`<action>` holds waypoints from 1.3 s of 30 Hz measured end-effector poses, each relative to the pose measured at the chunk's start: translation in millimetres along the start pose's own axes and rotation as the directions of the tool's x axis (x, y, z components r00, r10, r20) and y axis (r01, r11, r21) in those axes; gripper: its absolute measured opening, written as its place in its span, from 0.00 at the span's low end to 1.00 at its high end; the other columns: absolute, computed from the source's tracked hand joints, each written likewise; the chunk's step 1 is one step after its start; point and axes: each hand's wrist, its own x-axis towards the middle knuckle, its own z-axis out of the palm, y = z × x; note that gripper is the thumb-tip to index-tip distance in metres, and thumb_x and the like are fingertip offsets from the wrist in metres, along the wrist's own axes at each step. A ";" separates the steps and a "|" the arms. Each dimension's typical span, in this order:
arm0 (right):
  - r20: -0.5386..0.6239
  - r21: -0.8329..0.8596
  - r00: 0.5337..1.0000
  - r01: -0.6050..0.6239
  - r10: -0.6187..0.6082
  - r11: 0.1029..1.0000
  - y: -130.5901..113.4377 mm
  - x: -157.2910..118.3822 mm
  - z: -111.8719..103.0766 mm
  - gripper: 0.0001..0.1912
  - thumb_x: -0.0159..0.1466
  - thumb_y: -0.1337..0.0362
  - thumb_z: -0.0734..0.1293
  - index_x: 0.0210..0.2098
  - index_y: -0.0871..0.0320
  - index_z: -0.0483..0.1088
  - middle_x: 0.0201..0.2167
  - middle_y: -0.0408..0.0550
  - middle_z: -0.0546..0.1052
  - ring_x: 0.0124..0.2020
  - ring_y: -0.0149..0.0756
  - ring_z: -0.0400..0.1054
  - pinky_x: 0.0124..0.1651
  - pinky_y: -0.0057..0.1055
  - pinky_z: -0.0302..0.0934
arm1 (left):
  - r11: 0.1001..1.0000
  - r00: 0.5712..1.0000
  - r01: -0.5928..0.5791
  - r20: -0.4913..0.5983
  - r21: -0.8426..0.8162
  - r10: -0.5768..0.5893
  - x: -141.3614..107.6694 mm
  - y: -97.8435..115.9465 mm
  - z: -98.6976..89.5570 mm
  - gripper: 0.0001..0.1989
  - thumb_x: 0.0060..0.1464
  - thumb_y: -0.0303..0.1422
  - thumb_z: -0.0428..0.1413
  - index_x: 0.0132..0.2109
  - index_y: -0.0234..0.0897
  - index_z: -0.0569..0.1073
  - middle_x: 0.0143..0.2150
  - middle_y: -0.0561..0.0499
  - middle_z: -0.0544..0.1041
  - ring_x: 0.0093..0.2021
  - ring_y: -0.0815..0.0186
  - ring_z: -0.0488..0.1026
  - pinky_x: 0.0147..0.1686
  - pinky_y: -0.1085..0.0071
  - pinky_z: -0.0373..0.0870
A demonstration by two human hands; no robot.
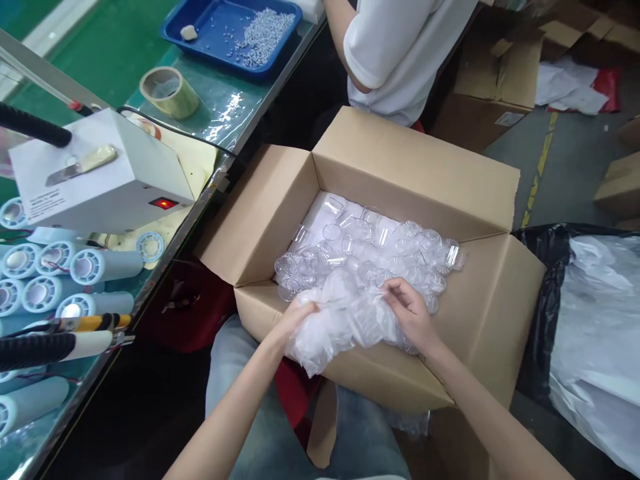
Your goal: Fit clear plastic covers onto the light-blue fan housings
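Note:
A crumpled bunch of clear plastic bags is stretched between my two hands above the near side of an open cardboard box. My left hand grips the left end of the bunch, its fingers partly hidden by the film. With thumb and fingers pinched, my right hand holds the right part. Beneath and beyond the film, many clear plastic cups with ribbed round ends lie jumbled on a white sheet in the box.
To the left, a bench carries light blue cylinders, a white machine with a lit red switch, a tape roll and a blue tray of small metal parts. A person in a white shirt sits ahead. A black-lined bag stands right.

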 end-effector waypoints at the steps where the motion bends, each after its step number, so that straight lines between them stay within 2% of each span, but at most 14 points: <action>1: -0.021 0.017 1.000 0.000 0.000 1.000 -5.8 2.2 1.4 0.09 0.69 0.59 0.59 0.34 0.55 0.64 0.29 0.43 0.70 0.32 0.35 0.67 0.34 0.28 0.62 | 0.999 0.999 -0.039 0.009 0.030 0.039 -0.6 2.2 2.0 0.12 0.36 0.34 0.65 0.29 0.34 0.72 0.23 0.55 0.73 0.25 0.68 0.69 0.26 0.74 0.65; 4: -0.027 0.030 1.000 0.011 -0.011 0.999 -15.7 6.7 5.6 0.11 0.70 0.59 0.56 0.34 0.55 0.64 0.30 0.45 0.70 0.33 0.37 0.66 0.36 0.30 0.61 | 0.985 0.990 -0.132 0.066 0.110 0.125 -3.8 11.0 7.0 0.14 0.34 0.35 0.66 0.29 0.32 0.74 0.26 0.53 0.75 0.29 0.66 0.70 0.30 0.74 0.65; 8: 0.168 -0.026 0.984 0.059 -0.054 0.998 -14.6 2.0 16.7 0.08 0.64 0.61 0.65 0.29 0.54 0.70 0.26 0.45 0.73 0.31 0.39 0.66 0.37 0.33 0.60 | 0.958 0.975 -0.219 0.080 0.183 0.207 -6.5 17.5 10.3 0.14 0.40 0.39 0.65 0.29 0.33 0.73 0.27 0.54 0.73 0.30 0.67 0.69 0.33 0.73 0.64; 11: 0.247 -0.054 0.968 0.067 -0.051 0.996 -8.9 -4.3 23.3 0.10 0.66 0.64 0.60 0.36 0.54 0.74 0.31 0.47 0.76 0.34 0.40 0.68 0.39 0.33 0.61 | 0.950 0.970 -0.243 0.068 0.195 0.234 -5.4 17.1 10.5 0.14 0.43 0.40 0.63 0.31 0.34 0.72 0.29 0.54 0.73 0.30 0.67 0.69 0.33 0.74 0.64; 15: 0.193 -0.091 0.981 0.008 0.010 0.996 -6.0 -7.0 26.1 0.17 0.69 0.65 0.53 0.48 0.54 0.72 0.37 0.49 0.75 0.36 0.39 0.68 0.41 0.34 0.60 | 0.962 0.979 -0.194 0.093 0.192 0.179 -1.3 13.4 10.2 0.14 0.46 0.40 0.60 0.36 0.33 0.73 0.31 0.51 0.76 0.31 0.66 0.72 0.33 0.73 0.67; 18: 0.142 -0.118 0.988 -0.044 0.061 0.992 -5.7 -4.0 32.9 0.17 0.65 0.62 0.62 0.52 0.54 0.70 0.37 0.48 0.74 0.35 0.40 0.67 0.39 0.34 0.59 | 0.967 0.987 -0.130 0.124 0.220 0.105 3.6 10.4 11.9 0.14 0.47 0.39 0.59 0.36 0.31 0.74 0.31 0.47 0.78 0.30 0.63 0.73 0.31 0.71 0.69; 22: 0.070 -0.116 0.994 -0.079 0.088 0.990 -0.4 3.3 45.7 0.15 0.59 0.64 0.64 0.44 0.53 0.77 0.27 0.45 0.71 0.29 0.38 0.64 0.34 0.32 0.56 | 0.945 0.979 -0.124 0.190 0.302 0.067 9.5 11.5 13.9 0.13 0.46 0.37 0.59 0.34 0.30 0.76 0.31 0.44 0.79 0.30 0.59 0.75 0.31 0.68 0.71; 25: -0.002 -0.056 0.993 -0.121 0.121 0.991 3.7 6.7 44.7 0.12 0.61 0.62 0.63 0.34 0.56 0.79 0.20 0.43 0.67 0.23 0.35 0.59 0.28 0.30 0.53 | 0.896 0.971 -0.218 0.174 0.388 0.162 8.1 18.6 11.8 0.16 0.48 0.40 0.59 0.39 0.31 0.77 0.39 0.42 0.79 0.40 0.54 0.76 0.39 0.63 0.71; 28: -0.043 0.000 0.982 -0.184 0.184 0.983 2.6 3.5 36.2 0.11 0.60 0.60 0.65 0.30 0.58 0.78 0.20 0.42 0.66 0.23 0.33 0.57 0.28 0.29 0.51 | 0.807 0.931 -0.352 0.086 0.474 0.355 -1.1 26.8 10.7 0.24 0.48 0.42 0.61 0.51 0.37 0.73 0.53 0.43 0.73 0.56 0.52 0.66 0.55 0.60 0.62; 30: -0.014 0.032 0.974 -0.226 0.227 0.973 -0.5 -2.9 33.1 0.09 0.59 0.61 0.67 0.28 0.58 0.77 0.20 0.42 0.67 0.23 0.32 0.57 0.28 0.29 0.50 | 0.727 0.892 -0.435 0.143 0.531 0.429 -9.3 28.2 15.0 0.29 0.43 0.41 0.66 0.53 0.41 0.72 0.53 0.46 0.72 0.56 0.53 0.65 0.57 0.61 0.59; 32: 0.032 0.077 0.961 -0.275 0.273 0.958 -3.1 -11.0 34.2 0.09 0.59 0.61 0.66 0.28 0.59 0.76 0.20 0.42 0.69 0.23 0.32 0.59 0.27 0.28 0.52 | 0.625 0.854 -0.518 0.324 0.584 0.407 -15.1 25.1 23.9 0.28 0.37 0.39 0.69 0.49 0.41 0.75 0.44 0.48 0.75 0.46 0.56 0.71 0.49 0.64 0.64; 34: 0.056 0.132 0.945 -0.326 0.322 0.936 -2.7 -18.4 37.1 0.10 0.60 0.59 0.65 0.30 0.59 0.74 0.21 0.42 0.70 0.23 0.33 0.61 0.26 0.28 0.54 | 0.546 0.820 -0.572 0.452 0.613 0.352 -16.1 19.9 33.9 0.18 0.38 0.37 0.68 0.38 0.38 0.77 0.36 0.50 0.74 0.36 0.60 0.71 0.39 0.68 0.66; 36: 0.046 0.181 0.930 -0.367 0.365 0.913 2.1 -23.3 38.0 0.13 0.61 0.55 0.65 0.34 0.59 0.72 0.20 0.41 0.68 0.22 0.33 0.61 0.25 0.27 0.55 | 0.539 0.820 -0.571 0.450 0.619 0.352 -12.5 16.7 40.3 0.08 0.43 0.34 0.64 0.30 0.35 0.75 0.34 0.49 0.72 0.34 0.62 0.71 0.37 0.69 0.65; 39: -0.005 0.214 0.913 -0.398 0.408 0.892 15.7 -26.1 32.5 0.17 0.63 0.49 0.63 0.40 0.57 0.68 0.19 0.38 0.63 0.20 0.31 0.59 0.23 0.26 0.54 | 0.592 0.840 -0.541 0.356 0.597 0.409 -4.2 19.5 39.4 0.03 0.44 0.28 0.58 0.27 0.35 0.71 0.37 0.48 0.73 0.39 0.60 0.71 0.44 0.67 0.64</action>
